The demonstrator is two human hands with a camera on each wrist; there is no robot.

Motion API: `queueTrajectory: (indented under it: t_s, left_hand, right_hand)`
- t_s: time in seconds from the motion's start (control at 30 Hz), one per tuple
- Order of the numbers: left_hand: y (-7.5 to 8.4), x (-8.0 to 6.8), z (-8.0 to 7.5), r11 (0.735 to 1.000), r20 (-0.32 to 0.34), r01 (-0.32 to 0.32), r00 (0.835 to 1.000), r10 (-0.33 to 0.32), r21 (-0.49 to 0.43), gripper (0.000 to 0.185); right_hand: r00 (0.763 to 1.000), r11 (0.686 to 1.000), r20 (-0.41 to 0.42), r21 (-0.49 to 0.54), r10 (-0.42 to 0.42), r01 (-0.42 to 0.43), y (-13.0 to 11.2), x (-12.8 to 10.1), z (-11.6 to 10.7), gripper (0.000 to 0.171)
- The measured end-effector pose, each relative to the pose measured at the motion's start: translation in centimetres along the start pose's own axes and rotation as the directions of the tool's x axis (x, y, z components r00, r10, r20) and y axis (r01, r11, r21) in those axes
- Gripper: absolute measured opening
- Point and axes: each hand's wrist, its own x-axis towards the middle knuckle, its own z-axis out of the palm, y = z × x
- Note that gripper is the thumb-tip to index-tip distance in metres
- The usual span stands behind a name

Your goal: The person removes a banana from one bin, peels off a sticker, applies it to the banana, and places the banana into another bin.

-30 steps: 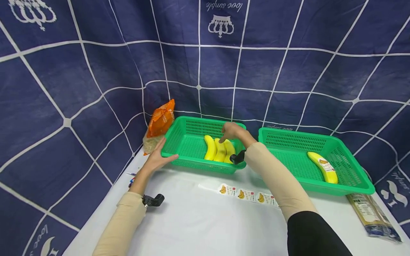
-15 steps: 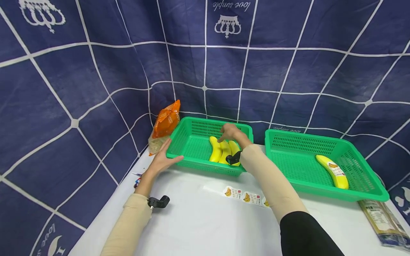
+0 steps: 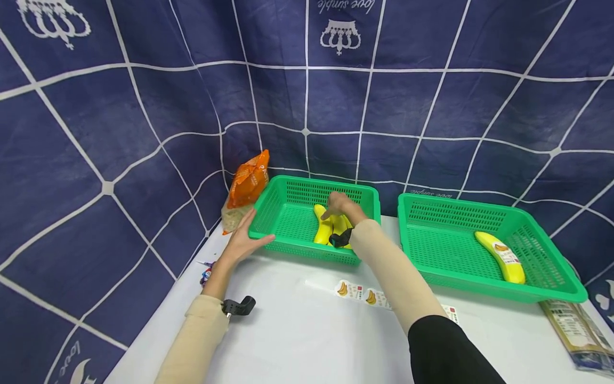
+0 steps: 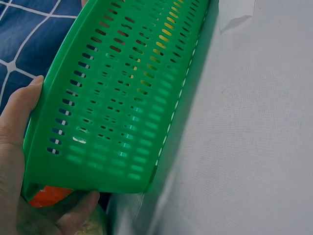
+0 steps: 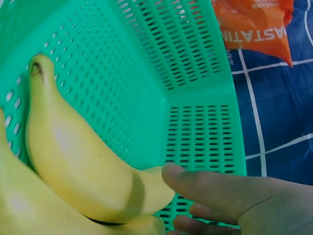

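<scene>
My left hand [image 3: 241, 244] rests at the front left corner of the left green basket [image 3: 291, 217], fingers and thumb spread along its rim. In the left wrist view, the thumb [image 4: 35, 84] touches the long side's rim and a finger lies against the short end. My right hand [image 3: 339, 207] reaches down into this basket over several yellow bananas [image 3: 322, 228]. Seen from the right wrist, its thumb [image 5: 203, 188] is straight, the tip at the end of a banana [image 5: 80, 152]; its other fingers are partly hidden below. The right hand and wrist camera cover some bananas in the head view.
A second green basket [image 3: 441, 240] stands to the right, holding one banana [image 3: 502, 257] with a sticker. A strip of banana stickers [image 3: 355, 291] lies in front. An orange bag [image 3: 248, 182] stands at the left, a flat gold package [image 3: 575, 332] at the right.
My right hand has moved slightly left and lower over the bananas, covering more of them. The left hand stays at the basket corner. The head view has shifted a little.
</scene>
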Motion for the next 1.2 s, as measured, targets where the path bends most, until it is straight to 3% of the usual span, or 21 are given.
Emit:
queueTrajectory:
  t_s: [0.3, 0.57, 0.97, 1.2]
  left_hand:
    - [0.0, 0.0, 0.1, 1.000, -0.005, 0.008, 1.000, -0.008, 0.017, 0.104]
    - [0.0, 0.0, 0.5, 1.000, -0.005, -0.011, 1.000, 0.011, 0.006, 0.103]
    - [-0.3, 0.1, 0.5, 1.000, -0.026, -0.025, 0.999, 0.025, 0.008, 0.103]
    - [-0.2, 0.3, 0.6, 1.000, -0.021, -0.018, 1.000, 0.018, -0.004, 0.103]
  right_hand:
    - [0.999, 0.999, -0.009, 0.008, 0.034, -0.034, 0.1, 1.2, 0.8, 0.043]
    - [0.997, 0.996, 0.026, 0.038, 0.078, -0.079, 0.3, 1.3, 2.0, 0.048]
    - [0.997, 0.999, 0.064, 0.010, 0.040, -0.040, -0.5, 1.6, 2.3, 0.039]
    - [0.990, 0.987, 0.112, 0.131, 0.083, -0.097, -0.4, 1.8, 2.5, 0.040]
